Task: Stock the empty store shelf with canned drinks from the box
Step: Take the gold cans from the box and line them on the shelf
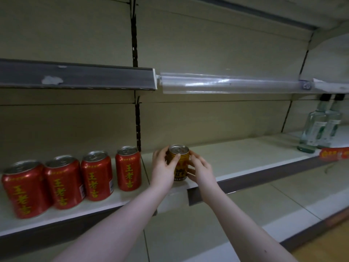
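Four red cans (75,178) already stand in a row on the left section of the shelf (236,157), all upright with the tabs up and the yellow lettering facing out. The fifth one is a different drink, a gold can (179,163), and it's sitting upright right at the front lip of the next shelf section, just past the black upright strip (138,125) that splits the two bays.

Both hands are on it. The left hand (163,170) wraps the left side with the thumb pressed across the front near the top rim, and the right hand (201,170) cups the right side with fingers curled around the lower half. So it's pinched between them, long axis straight up, base looks like it's on the shelf board, but I can't totally tell if it's fully down or a hair above.

What matters next, I'd say: the gold can is straight ahead of both hands, about equally near each, and the nearest red can is just beside it to the left with a small gap. Any nudge should probably go back or left to line it up with the row.

Two glass bottles (321,127) are way off to the right, well apart. The box isn't in view.
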Motion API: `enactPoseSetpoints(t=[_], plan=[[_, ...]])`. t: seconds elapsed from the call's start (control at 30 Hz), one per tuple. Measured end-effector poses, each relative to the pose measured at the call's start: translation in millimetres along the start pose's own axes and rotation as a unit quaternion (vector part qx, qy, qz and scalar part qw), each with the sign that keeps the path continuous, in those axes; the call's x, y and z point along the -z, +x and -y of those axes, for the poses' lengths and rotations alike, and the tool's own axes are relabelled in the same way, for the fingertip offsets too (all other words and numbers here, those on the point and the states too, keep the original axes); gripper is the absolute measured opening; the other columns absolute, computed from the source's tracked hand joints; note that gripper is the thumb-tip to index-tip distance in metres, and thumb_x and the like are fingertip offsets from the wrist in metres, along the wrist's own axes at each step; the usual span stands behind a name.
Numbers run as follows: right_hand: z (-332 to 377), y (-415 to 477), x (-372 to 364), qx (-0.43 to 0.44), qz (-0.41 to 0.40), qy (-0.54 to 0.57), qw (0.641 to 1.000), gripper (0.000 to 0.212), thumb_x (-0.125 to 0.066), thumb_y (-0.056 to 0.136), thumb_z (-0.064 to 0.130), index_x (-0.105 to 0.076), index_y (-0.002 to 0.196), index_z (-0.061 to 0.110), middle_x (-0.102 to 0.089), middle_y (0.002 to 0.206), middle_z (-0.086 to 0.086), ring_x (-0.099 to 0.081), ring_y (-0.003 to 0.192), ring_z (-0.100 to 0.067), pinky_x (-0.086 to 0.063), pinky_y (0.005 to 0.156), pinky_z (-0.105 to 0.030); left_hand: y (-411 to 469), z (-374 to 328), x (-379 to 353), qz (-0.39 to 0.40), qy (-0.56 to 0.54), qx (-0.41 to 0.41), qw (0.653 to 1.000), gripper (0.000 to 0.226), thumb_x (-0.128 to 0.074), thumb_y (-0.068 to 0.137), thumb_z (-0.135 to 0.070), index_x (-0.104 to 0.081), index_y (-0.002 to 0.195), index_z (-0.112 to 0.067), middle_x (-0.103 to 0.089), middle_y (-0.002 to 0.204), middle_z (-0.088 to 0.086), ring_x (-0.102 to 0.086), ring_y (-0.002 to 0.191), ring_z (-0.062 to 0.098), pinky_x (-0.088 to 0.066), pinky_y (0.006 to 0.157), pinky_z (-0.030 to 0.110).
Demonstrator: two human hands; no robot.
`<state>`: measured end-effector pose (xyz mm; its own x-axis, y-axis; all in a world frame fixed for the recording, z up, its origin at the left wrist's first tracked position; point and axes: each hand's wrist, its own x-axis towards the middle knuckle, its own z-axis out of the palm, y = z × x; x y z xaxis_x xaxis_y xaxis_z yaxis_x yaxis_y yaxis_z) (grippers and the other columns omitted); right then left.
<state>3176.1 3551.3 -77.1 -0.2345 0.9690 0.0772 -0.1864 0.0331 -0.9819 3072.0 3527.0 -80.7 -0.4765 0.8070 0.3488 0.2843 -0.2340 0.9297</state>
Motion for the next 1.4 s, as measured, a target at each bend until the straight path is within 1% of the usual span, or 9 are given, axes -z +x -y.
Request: enactPoseSetpoints(t=[0.17, 0.43, 0.6, 0.67, 0.77, 0.93, 1.1, 1.27, 1.4], plan=[[-1.0, 5.0, -1.4, -0.023, -0.001, 0.000, 1.000, 0.019, -0.042, 0.097, 0.031, -0.059, 0.102, 0.024, -0.062, 0.091, 0.002, -0.059, 0.095, -0.023, -0.047, 0.064, -0.020, 2.6, 5.1, -0.2, -0.007, 0.007, 0.012, 1.000, 0.043, -0.059, 0.090, -0.025, -0.048, 0.131, -0.017, -0.041, 0.133, 0.002, -0.046, 0.117, 0.015, -0.035, 0.101, 0.027], [-6.7, 7.9, -3.7, -0.028, 0.007, -0.009, 1.000, 0.032, -0.035, 0.099, 0.034, -0.054, 0.119, 0.019, -0.060, 0.103, -0.005, -0.057, 0.101, -0.023, -0.046, 0.067, -0.021, 6.2, 11.9, -1.3, -0.006, 0.025, 0.035, 0.999, 0.044, -0.058, 0.090, -0.026, -0.047, 0.132, -0.018, -0.040, 0.135, 0.004, -0.045, 0.124, 0.021, -0.036, 0.107, 0.035], [-9.2, 6.9, -2.9, -0.030, 0.016, -0.021, 0.999, 0.039, -0.033, 0.099, 0.035, -0.051, 0.129, 0.018, -0.058, 0.119, -0.010, -0.056, 0.104, -0.021, -0.046, 0.071, -0.021, 4.4, 16.3, -2.2, -0.007, 0.047, 0.031, 0.998, 0.046, -0.055, 0.092, -0.028, -0.044, 0.135, -0.018, -0.040, 0.136, 0.006, -0.043, 0.125, 0.021, -0.033, 0.101, 0.028], [-10.7, 6.3, -0.6, -0.029, 0.005, -0.033, 0.999, 0.043, -0.035, 0.098, 0.037, -0.047, 0.135, 0.017, -0.053, 0.131, -0.009, -0.052, 0.115, -0.021, -0.046, 0.083, -0.025, 3.5, 15.1, -2.6, -0.003, 0.050, 0.032, 0.998, 0.052, -0.056, 0.091, -0.030, -0.038, 0.139, -0.021, -0.036, 0.142, 0.005, -0.040, 0.130, 0.021, -0.031, 0.101, 0.028], [-8.5, 4.0, 5.6, -0.016, -0.018, -0.057, 0.998, 0.049, -0.035, 0.098, 0.040, -0.040, 0.141, 0.017, -0.047, 0.141, -0.006, -0.046, 0.126, -0.021, -0.037, 0.107, -0.035, 1.3, 3.5, -4.8, -0.005, 0.032, 0.018, 0.999, 0.062, -0.060, 0.088, -0.035, -0.030, 0.143, -0.029, -0.031, 0.149, -0.001, -0.034, 0.135, 0.018, -0.028, 0.100, 0.026], [14.3, -19.2, 25.5, 0.022, -0.036, -0.004, 0.999, 0.046, -0.035, 0.099, 0.033, -0.042, 0.139, 0.009, -0.052, 0.135, -0.011, -0.049, 0.124, -0.023, -0.036, 0.109, -0.035, -16.3, -30.0, -22.0, -0.012, 0.063, -0.050, 0.997, 0.050, -0.057, 0.089, -0.037, -0.042, 0.136, -0.026, -0.042, 0.141, -0.004, -0.043, 0.119, 0.010, -0.034, 0.094, 0.024], [36.9, -65.5, 73.9, 0.064, -0.068, 0.029, 0.995, 0.034, -0.035, 0.100, 0.028, -0.052, 0.125, 0.014, -0.058, 0.127, -0.010, -0.054, 0.117, -0.020, -0.041, 0.104, -0.034, -64.3, -61.3, -62.9, 0.054, 0.049, -0.121, 0.990, 0.039, -0.057, 0.091, -0.028, -0.051, 0.129, -0.021, -0.048, 0.133, -0.005, -0.042, 0.125, 0.008, -0.032, 0.107, 0.025], [54.5, -123.8, 149.1, 0.096, -0.109, 0.051, 0.988, 0.028, -0.036, 0.100, 0.020, -0.055, 0.120, 0.012, -0.060, 0.120, -0.014, -0.057, 0.113, -0.023, -0.044, 0.100, -0.030, -121.3, -86.7, -121.0, 0.095, 0.016, -0.102, 0.990, 0.036, -0.056, 0.091, -0.024, -0.053, 0.126, -0.017, -0.052, 0.131, 0.000, -0.045, 0.123, 0.011, -0.034, 0.101, 0.023], [54.4, -168.5, 211.5, 0.097, -0.140, 0.045, 0.984, 0.022, -0.037, 0.100, 0.019, -0.057, 0.110, 0.018, -0.063, 0.110, -0.005, -0.059, 0.112, -0.022, -0.046, 0.097, -0.032, -172.3, -95.4, -167.9, 0.129, 0.000, -0.080, 0.988, 0.033, -0.056, 0.091, -0.025, -0.055, 0.124, -0.019, -0.054, 0.128, -0.002, -0.048, 0.120, 0.011, -0.036, 0.100, 0.023]])
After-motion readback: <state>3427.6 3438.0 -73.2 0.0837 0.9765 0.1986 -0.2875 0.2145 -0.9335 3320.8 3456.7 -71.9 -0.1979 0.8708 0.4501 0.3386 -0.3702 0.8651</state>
